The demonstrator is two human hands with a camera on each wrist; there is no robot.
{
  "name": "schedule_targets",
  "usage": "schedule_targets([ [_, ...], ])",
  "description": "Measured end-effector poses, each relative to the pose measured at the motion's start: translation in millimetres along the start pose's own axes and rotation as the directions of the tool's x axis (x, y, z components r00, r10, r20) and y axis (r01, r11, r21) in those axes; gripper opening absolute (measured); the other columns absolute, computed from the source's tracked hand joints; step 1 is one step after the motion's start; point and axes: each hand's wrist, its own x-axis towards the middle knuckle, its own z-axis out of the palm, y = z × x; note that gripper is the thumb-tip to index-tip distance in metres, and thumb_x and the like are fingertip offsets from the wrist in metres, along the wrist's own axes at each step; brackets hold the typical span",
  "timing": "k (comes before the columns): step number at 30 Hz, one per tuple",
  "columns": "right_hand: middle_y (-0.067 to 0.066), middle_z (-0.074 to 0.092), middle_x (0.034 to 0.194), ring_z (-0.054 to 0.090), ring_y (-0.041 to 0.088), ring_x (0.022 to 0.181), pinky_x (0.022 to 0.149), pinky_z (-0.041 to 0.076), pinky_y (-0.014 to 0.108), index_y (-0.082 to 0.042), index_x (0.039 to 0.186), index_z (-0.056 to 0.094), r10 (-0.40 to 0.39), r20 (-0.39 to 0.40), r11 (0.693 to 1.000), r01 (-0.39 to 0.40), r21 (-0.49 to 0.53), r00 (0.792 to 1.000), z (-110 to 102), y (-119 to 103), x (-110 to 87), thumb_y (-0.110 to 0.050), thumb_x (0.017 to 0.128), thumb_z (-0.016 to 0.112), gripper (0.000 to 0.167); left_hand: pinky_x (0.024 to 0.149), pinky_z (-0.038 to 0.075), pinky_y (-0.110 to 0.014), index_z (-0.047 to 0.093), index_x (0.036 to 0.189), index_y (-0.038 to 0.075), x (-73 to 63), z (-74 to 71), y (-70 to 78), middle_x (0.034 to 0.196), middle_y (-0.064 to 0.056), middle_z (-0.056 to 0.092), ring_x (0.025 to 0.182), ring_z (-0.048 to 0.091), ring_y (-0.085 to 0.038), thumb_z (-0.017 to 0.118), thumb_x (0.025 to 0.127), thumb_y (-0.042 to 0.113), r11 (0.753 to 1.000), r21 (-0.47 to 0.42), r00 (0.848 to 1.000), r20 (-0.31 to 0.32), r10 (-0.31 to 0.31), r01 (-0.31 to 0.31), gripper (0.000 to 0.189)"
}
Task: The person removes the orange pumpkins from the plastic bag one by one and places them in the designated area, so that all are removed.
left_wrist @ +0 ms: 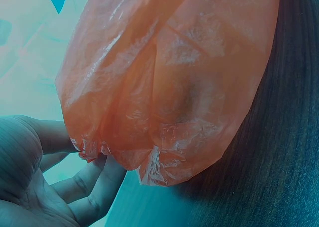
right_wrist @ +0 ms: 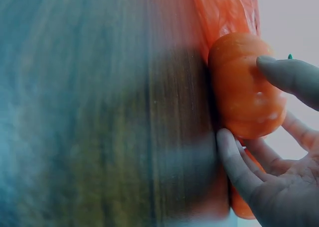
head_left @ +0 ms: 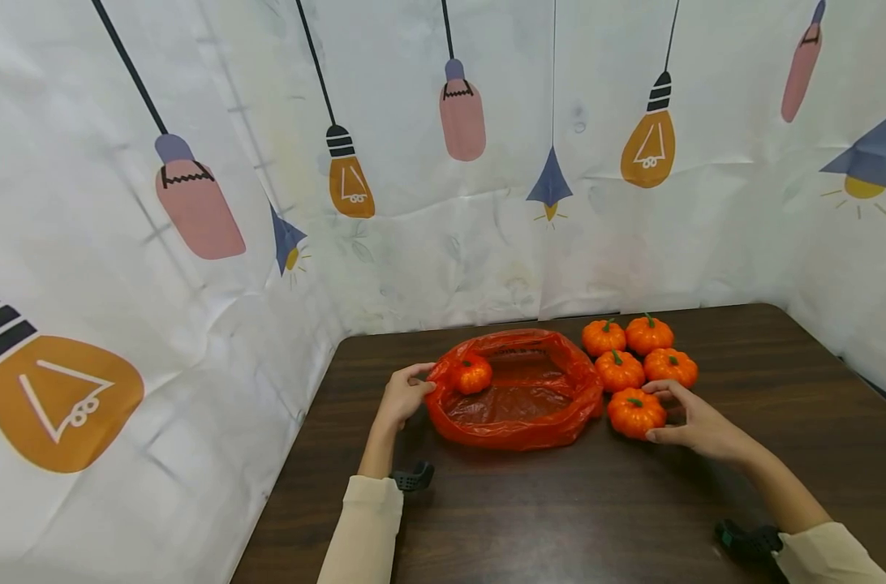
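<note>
A red plastic bag (head_left: 516, 435) lies on the table with its mouth spread wide and its rim rolled. Inside, near its left wall, sits one small orange pumpkin (head_left: 473, 373). My left hand (head_left: 403, 397) pinches the bag's left rim; in the left wrist view the thin film of the bag fills the middle. My right hand (head_left: 694, 423) has thumb and fingers around the right side of a small pumpkin (head_left: 636, 413) with a green stem, just right of the bag. The right wrist view shows the thumb on this pumpkin (right_wrist: 244, 95), which still stands on the tabletop.
Several more orange pumpkins (head_left: 618, 371) cluster behind the right hand, close to the bag's right side. The dark wooden table (head_left: 531, 519) ends at a white curtain (head_left: 443, 268) printed with lamps. Each wrist wears a black band.
</note>
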Motion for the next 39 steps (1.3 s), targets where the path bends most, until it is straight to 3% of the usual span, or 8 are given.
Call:
schedule_targets([
  [11, 0.025, 0.045, 0.142, 0.048, 0.045, 0.126, 0.081, 0.052, 0.028, -0.003, 0.144, 0.038, -0.042, 0.019, 0.999, 0.042, 0.007, 0.999, -3.3, 4.1, 3.9, -0.022, 0.092, 0.077, 0.067, 0.069, 0.056, -0.040, 0.068, 0.134, 0.015, -0.1, 0.3, -0.1, 0.093, -0.013, 0.074, 0.073, 0.068, -0.017, 0.065, 0.098, 0.009, 1.000, 0.005, 1.000, 0.000, 0.001, -0.001, 0.037],
  [24, 0.029, 0.043, 0.141, 0.048, 0.048, 0.126, 0.082, 0.052, 0.026, -0.002, 0.143, 0.037, -0.044, 0.034, 0.999, 0.043, 0.030, 0.998, -5.4, 2.8, 6.5, -0.021, 0.092, 0.077, 0.068, 0.062, 0.049, -0.036, 0.068, 0.134, 0.015, 0.0, -0.6, -1.3, 0.090, -0.013, 0.074, 0.070, 0.065, -0.017, 0.065, 0.098, 0.010, 1.000, 0.004, 1.000, 0.003, 0.004, -0.004, 0.037],
  [32, 0.024, 0.045, 0.142, 0.048, 0.033, 0.124, 0.083, 0.051, 0.027, -0.003, 0.143, 0.038, -0.040, 0.020, 0.999, 0.040, 0.002, 0.999, -3.7, 3.4, 7.9, -0.024, 0.092, 0.077, 0.068, 0.066, 0.053, -0.038, 0.069, 0.134, 0.016, -0.1, -0.7, -0.1, 0.092, -0.013, 0.074, 0.072, 0.067, -0.017, 0.065, 0.098, 0.010, 1.000, 0.001, 1.000, -0.002, -0.001, 0.001, 0.037],
  [39, 0.028, 0.045, 0.141, 0.047, 0.046, 0.128, 0.086, 0.050, 0.037, -0.002, 0.143, 0.037, -0.032, 0.022, 0.999, 0.032, 0.006, 0.999, -2.6, 5.1, 7.5, -0.024, 0.092, 0.077, 0.069, 0.069, 0.056, -0.038, 0.068, 0.134, 0.015, 0.2, 0.6, -0.8, 0.092, -0.013, 0.073, 0.073, 0.067, -0.017, 0.065, 0.098, 0.009, 1.000, 0.001, 1.000, 0.000, 0.000, 0.000, 0.037],
])
